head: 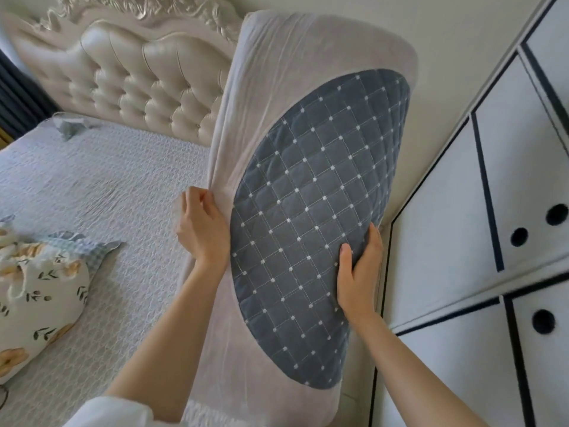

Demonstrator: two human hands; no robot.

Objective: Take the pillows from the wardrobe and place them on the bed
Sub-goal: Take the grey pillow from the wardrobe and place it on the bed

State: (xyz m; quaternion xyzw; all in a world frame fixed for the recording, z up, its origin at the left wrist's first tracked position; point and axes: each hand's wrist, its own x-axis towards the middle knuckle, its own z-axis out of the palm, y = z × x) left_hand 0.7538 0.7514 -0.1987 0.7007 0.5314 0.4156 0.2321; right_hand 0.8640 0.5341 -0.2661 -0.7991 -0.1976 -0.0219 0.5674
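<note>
The bed [101, 186] fills the left of the view, its white textured cover running up to a tufted headboard [138, 81] at the far edge. The wardrobe [492, 211] stands along the right, white doors trimmed in dark lines with round finger holes.

Between them, a long pillow [308, 186] is held upright in the air above the bed's right edge, near the head end. It has a pale cover with a large grey quilted oval panel facing the camera. It looks soft and light for its bulk: the cover wrinkles and the body bows between the hands, so it will likely sag if held by one end. Taking it at both long sides near the middle, as now, seems the steadiest hold.

A flowered pillow [40, 291] already lies at the bed's near left edge.

The left hand [201, 229] has its grip closed, pinching a fold of the pale cover on the pillow's left side. The right hand [358, 272] wraps the right edge, thumb pressed on the quilted panel, fingers hidden behind.
</note>
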